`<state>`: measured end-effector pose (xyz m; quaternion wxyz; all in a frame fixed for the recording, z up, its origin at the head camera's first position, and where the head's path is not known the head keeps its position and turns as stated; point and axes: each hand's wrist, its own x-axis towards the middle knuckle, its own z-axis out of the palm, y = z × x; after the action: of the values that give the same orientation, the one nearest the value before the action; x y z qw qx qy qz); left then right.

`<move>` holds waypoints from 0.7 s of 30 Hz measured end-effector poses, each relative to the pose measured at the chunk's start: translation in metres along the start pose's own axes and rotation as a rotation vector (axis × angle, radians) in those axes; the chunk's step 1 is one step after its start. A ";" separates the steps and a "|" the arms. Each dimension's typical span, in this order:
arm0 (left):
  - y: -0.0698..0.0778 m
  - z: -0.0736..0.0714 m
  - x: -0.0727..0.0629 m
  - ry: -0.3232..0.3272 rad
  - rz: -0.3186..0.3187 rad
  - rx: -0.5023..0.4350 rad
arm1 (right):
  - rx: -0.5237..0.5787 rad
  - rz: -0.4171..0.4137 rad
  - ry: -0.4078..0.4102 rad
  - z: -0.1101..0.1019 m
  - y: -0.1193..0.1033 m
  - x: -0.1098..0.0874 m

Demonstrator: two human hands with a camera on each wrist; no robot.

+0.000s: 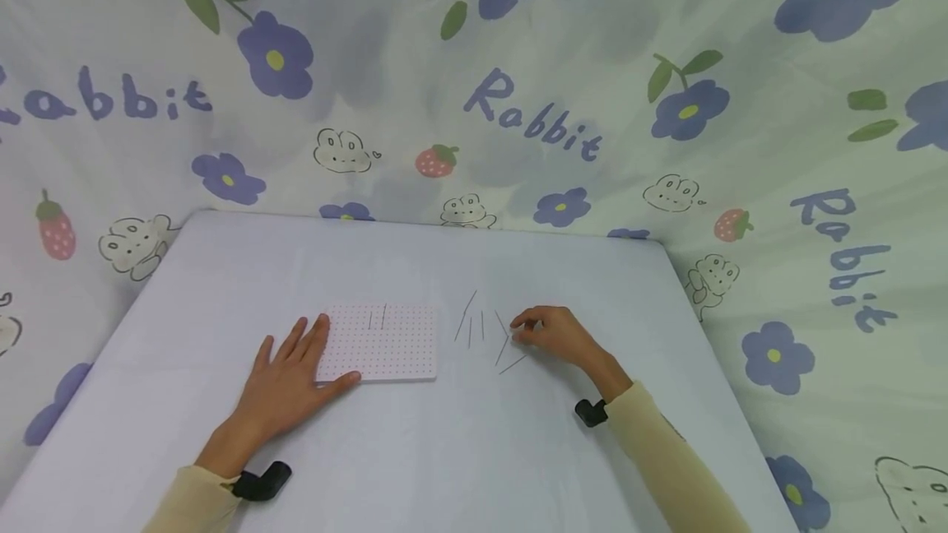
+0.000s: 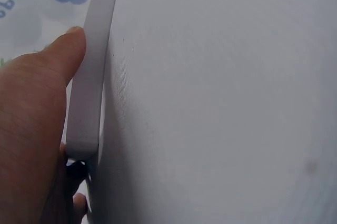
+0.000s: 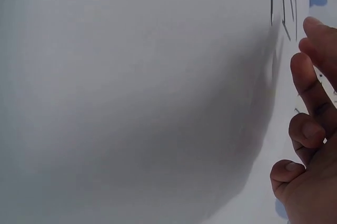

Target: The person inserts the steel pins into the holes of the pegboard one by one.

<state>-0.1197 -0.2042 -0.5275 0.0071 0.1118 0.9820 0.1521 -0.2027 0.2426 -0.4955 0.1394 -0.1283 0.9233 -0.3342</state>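
A white rectangular board (image 1: 392, 356) with rows of small pinkish dots lies left of the table's middle. Two thin dark rods (image 1: 383, 317) show at its upper part. My left hand (image 1: 285, 385) rests at the board's left side, fingers spread, the thumb (image 2: 73, 48) along its front edge. Right of the board, several more thin dark rods (image 1: 483, 326) lie on the white cloth at different angles. Over the rightmost ones is my right hand (image 1: 555, 336), its fingers (image 3: 308, 129) loosely bent and thumb near the index finger. Nothing shows between those fingertips.
White cloth covers the table (image 1: 459, 451). Behind and beside it hangs a curtain (image 1: 385, 89) printed with flowers, rabbits and strawberries. Each wrist carries a black camera, one (image 1: 262, 482) on the left and one (image 1: 591, 413) on the right.
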 end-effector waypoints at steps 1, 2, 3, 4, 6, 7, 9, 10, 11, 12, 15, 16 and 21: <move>0.000 0.000 0.000 -0.002 -0.001 0.002 | 0.008 0.000 -0.008 0.001 0.001 -0.002; 0.000 0.000 0.000 -0.004 -0.003 0.003 | 0.013 -0.004 -0.015 0.001 0.001 -0.004; 0.000 0.000 0.000 -0.006 -0.004 0.002 | 0.018 -0.010 -0.024 0.002 0.002 -0.007; 0.000 -0.001 0.000 -0.005 -0.003 0.001 | 0.020 -0.018 -0.034 0.003 0.002 -0.010; 0.001 -0.002 0.000 0.001 -0.003 0.007 | 0.013 -0.032 -0.052 0.004 0.003 -0.015; 0.001 -0.003 0.000 0.004 -0.003 0.008 | 0.007 -0.039 -0.060 0.005 0.004 -0.017; 0.001 -0.003 0.000 0.012 0.000 0.006 | -0.006 -0.051 -0.072 0.006 0.005 -0.022; 0.001 -0.003 0.000 0.014 0.002 0.007 | -0.011 -0.056 -0.074 0.007 0.006 -0.024; 0.002 -0.003 0.001 0.015 0.002 0.009 | -0.019 -0.062 -0.074 0.008 0.007 -0.026; 0.002 -0.003 0.001 0.015 0.002 0.008 | -0.021 -0.068 -0.071 0.008 0.008 -0.027; 0.002 -0.004 0.002 0.008 0.001 0.009 | -0.015 -0.090 -0.057 0.010 0.010 -0.030; 0.003 -0.004 0.002 0.005 -0.001 0.011 | -0.018 -0.097 -0.054 0.011 0.011 -0.030; 0.005 -0.005 0.001 -0.009 -0.005 0.005 | -0.037 -0.124 -0.047 0.014 0.010 -0.031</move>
<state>-0.1200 -0.2005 -0.5215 0.0116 0.1103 0.9826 0.1493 -0.1702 0.2522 -0.5068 0.1376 -0.1956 0.9160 -0.3221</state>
